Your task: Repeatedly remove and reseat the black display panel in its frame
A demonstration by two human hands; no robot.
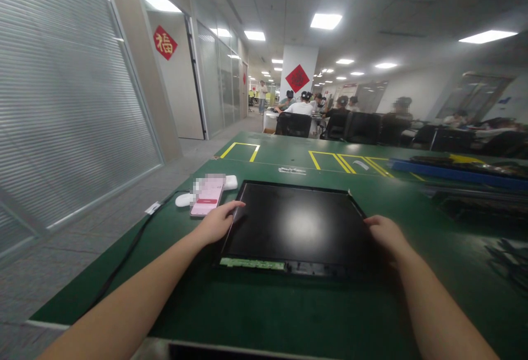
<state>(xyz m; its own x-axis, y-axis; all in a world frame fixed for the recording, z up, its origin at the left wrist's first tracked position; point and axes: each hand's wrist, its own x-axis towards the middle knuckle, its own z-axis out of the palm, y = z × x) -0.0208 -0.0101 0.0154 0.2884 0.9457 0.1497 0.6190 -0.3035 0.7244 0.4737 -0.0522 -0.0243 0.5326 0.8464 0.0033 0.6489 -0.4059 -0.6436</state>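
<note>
A black flat display panel [268, 222], screen side up, lies between my hands over the green table. A green circuit strip [252, 264] shows along the left part of its near edge, and a light glares on its middle. My left hand [217, 222] grips the panel's left edge, thumb on top of the frame. At the opposite edge my right hand [388, 233] is closed on the frame, with its lower fingers hidden beneath. Whether the panel rests on the table or is slightly raised, I cannot tell.
Left of the panel lie a lit phone [205, 198], a white mouse-like object [182, 200] and a white case [230, 182]. A black cable [136, 239] runs along the table's left edge. Farther right is a blue tray [462, 172] with dark parts. People sit beyond the table [280, 316].
</note>
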